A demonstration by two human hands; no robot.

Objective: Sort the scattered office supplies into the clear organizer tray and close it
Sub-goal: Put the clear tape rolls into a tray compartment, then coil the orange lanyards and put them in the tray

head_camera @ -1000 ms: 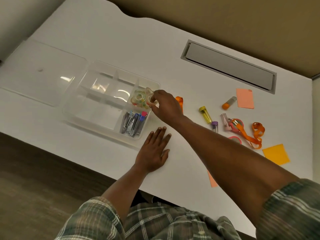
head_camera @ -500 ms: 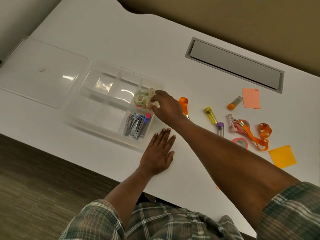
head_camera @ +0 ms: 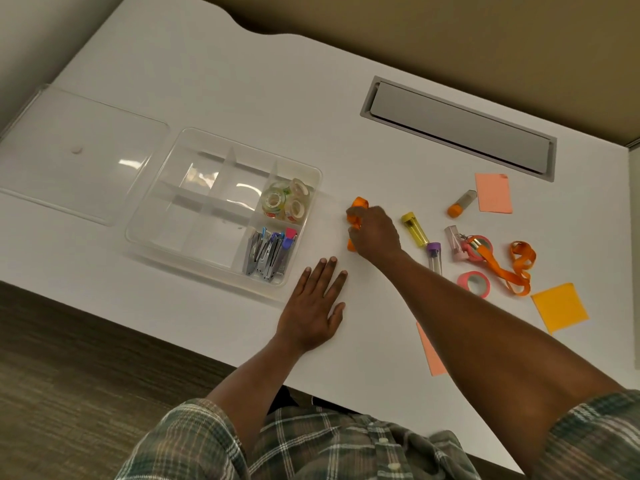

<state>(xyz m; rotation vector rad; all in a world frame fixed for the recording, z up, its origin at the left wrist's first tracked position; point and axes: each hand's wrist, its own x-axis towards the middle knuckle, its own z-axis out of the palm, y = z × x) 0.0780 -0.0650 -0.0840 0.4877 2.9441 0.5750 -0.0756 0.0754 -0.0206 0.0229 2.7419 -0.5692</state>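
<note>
The clear organizer tray lies on the white desk with its lid flat to its left. Its back right compartment holds clear tape rolls; the front right one holds several small staplers. My right hand rests over an orange lanyard just right of the tray, fingers curled onto it. My left hand lies flat and open on the desk by the tray's front right corner. Further right are a yellow tube, a purple-capped tube and a pink tape roll.
Scattered at the right: an orange-capped tube, a pink sticky note, an orange sticky note, a second orange lanyard with a pink case. A grey cable hatch sits at the back. Another pink note shows under my forearm.
My right hand let go of the tape roll in the tray's back right compartment and moved right onto the orange lanyard. My left hand stayed flat on the desk.
</note>
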